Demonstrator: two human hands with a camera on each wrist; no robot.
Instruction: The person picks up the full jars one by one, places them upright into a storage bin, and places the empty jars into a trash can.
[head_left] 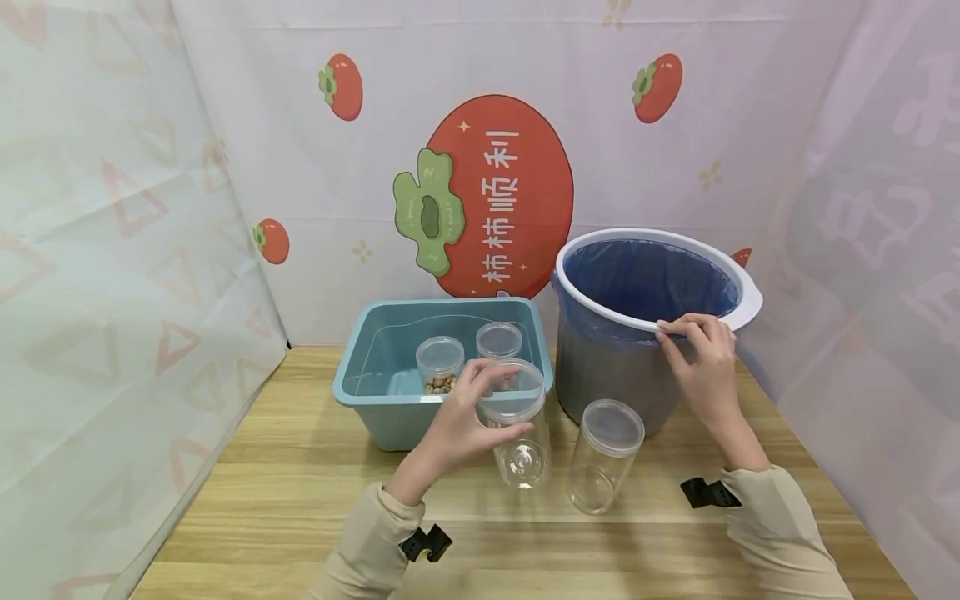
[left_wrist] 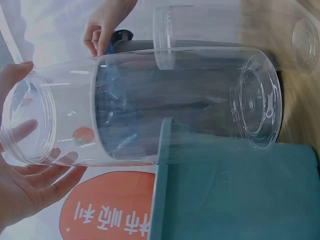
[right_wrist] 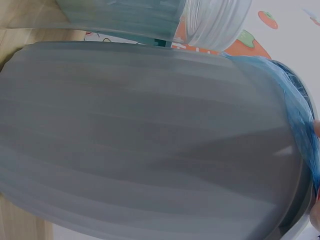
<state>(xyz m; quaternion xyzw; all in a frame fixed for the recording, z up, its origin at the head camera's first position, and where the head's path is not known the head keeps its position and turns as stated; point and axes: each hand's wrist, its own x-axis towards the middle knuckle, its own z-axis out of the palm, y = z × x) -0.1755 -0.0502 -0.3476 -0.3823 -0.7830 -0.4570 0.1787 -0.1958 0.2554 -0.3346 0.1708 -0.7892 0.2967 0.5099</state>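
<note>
Clear jar (head_left: 521, 446), its lid (head_left: 527, 393) clasped between thumb and fingers of the left hand (head_left: 465, 417); that grip on the lid's sides looks sound, as the stiff, see-through body should be light but slippery. It's by the teal tub's (head_left: 401, 427) near right corner, beside a second jar (head_left: 597, 479); the right hand (head_left: 705, 367) pinches the grey bin's (head_left: 607, 375) rim
</note>
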